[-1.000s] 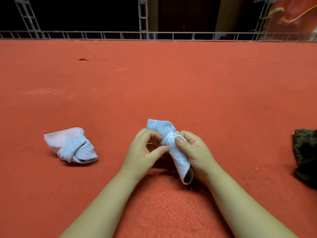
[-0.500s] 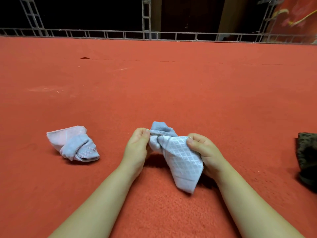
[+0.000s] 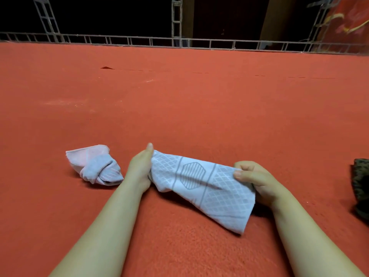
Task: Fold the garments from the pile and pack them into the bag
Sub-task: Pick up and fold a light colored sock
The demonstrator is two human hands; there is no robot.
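A pale blue sock [image 3: 201, 184] with a diamond grid and a striped hexagon is stretched out sideways just above the red carpet. My left hand [image 3: 140, 169] grips its left end, fingers hidden behind the cloth. My right hand [image 3: 254, 180] pinches its right end, fingers curled round the fabric. A bundled pair of pink and blue socks [image 3: 94, 164] lies on the carpet just left of my left hand. The bag is not in view.
A dark leopard-patterned fabric thing [image 3: 361, 186] sits at the right edge, cut off by the frame. Red carpet [image 3: 179, 106] covers the whole floor. A metal truss railing [image 3: 179, 42] runs along the far edge.
The sock was bunched between both hands; my hands have drawn apart, the right one moving right, and the sock is now stretched out flat between them.
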